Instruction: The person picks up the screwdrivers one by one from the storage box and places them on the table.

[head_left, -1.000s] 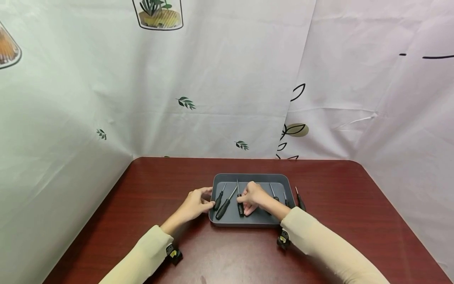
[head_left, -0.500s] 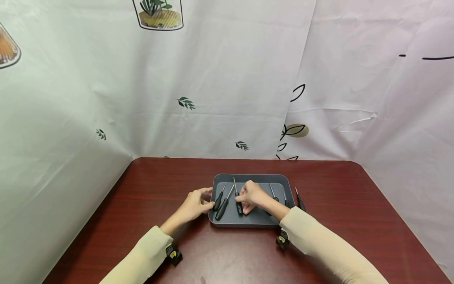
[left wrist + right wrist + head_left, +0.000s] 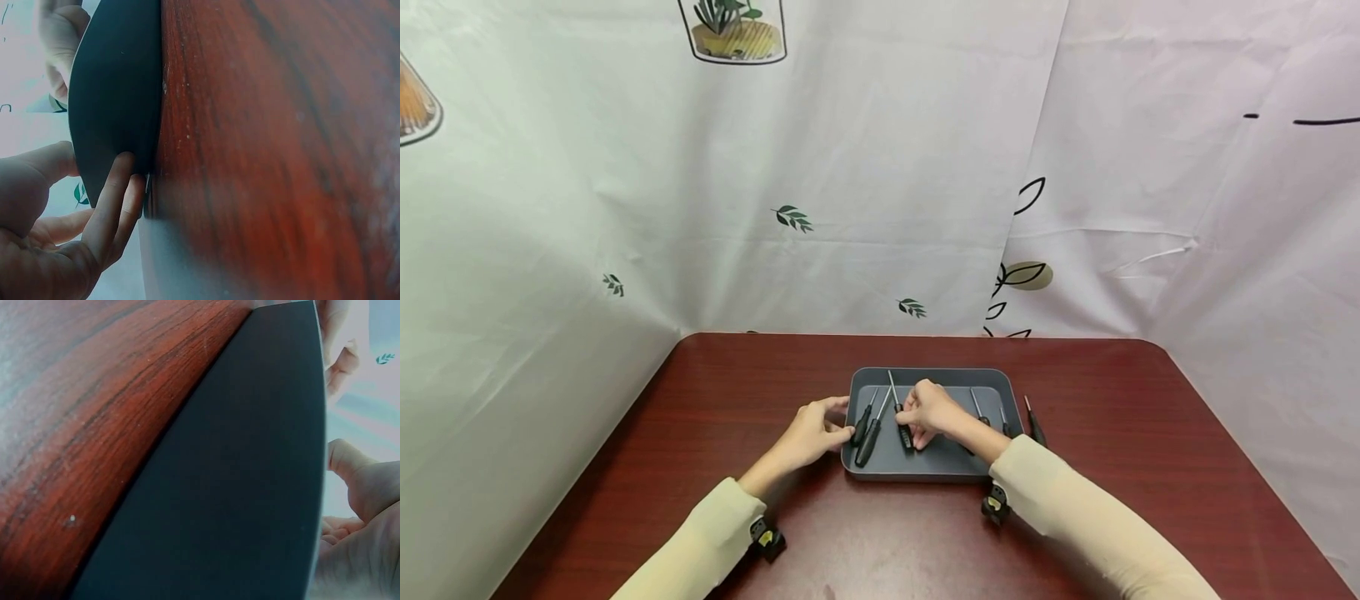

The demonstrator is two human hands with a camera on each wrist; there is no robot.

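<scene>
The screwdriver (image 3: 906, 439), black-handled with a thin metal shaft, is over the tray (image 3: 887, 464), left of centre. Its long axis runs away from the person, tip far and slightly left. The right hand (image 3: 934, 408) pinches the handle; the left hand (image 3: 808, 431) grasps the tray's edge. Only the left wrist view shows two left fingers (image 3: 110, 197) against the outer wall.

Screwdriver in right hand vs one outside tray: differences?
The held screwdriver is gripped by the right hand; the outside screwdriver is not held.
The held screwdriver is within the outline of the tray; the outside screwdriver is on the table.
The held screwdriver's shaft looks longer than the outside screwdriver's.
Both have black handles.
</scene>
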